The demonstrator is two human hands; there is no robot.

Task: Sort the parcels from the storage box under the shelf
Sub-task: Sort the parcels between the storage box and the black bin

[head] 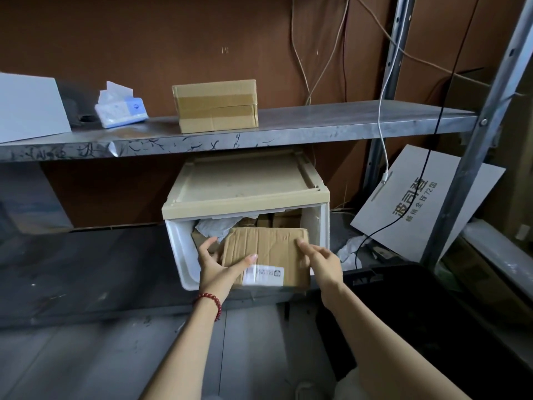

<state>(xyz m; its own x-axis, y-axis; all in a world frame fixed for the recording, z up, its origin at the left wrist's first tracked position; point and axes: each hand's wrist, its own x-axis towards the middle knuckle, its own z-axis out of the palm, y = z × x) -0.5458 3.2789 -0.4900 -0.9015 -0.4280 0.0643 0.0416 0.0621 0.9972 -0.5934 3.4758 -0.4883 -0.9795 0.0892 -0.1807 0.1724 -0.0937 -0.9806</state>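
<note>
The parcel [268, 249], a crumpled brown carton with a white label near its lower edge, sits tilted in the open front of the storage box [181, 249]. The storage box is white with a beige lid and stands on the lower shelf [95, 272], directly beneath the metal upper shelf [317, 124].

The left hand [219, 265], with a red bead bracelet at the wrist, grips the parcel's left edge. Its thumb lies across the front face and its fingers [206, 246] reach behind. The right hand [321, 261] holds the upper right corner, with the thumb on the face and the fingers curled at the side.

Behind the parcel, the storage box is packed with crumpled white wrapping [215, 226] and more brown cartons, all pressed close against it.

On the upper shelf stand a taped cardboard box [215, 105], a tissue pack [121, 109] and a white board [28, 106]. A white cable [385, 116] and a black cable [432, 145] hang down to the right of the storage box, in front of a grey printed board [424, 203] that leans there. A black bin [427, 319] sits below the right forearm.
</note>
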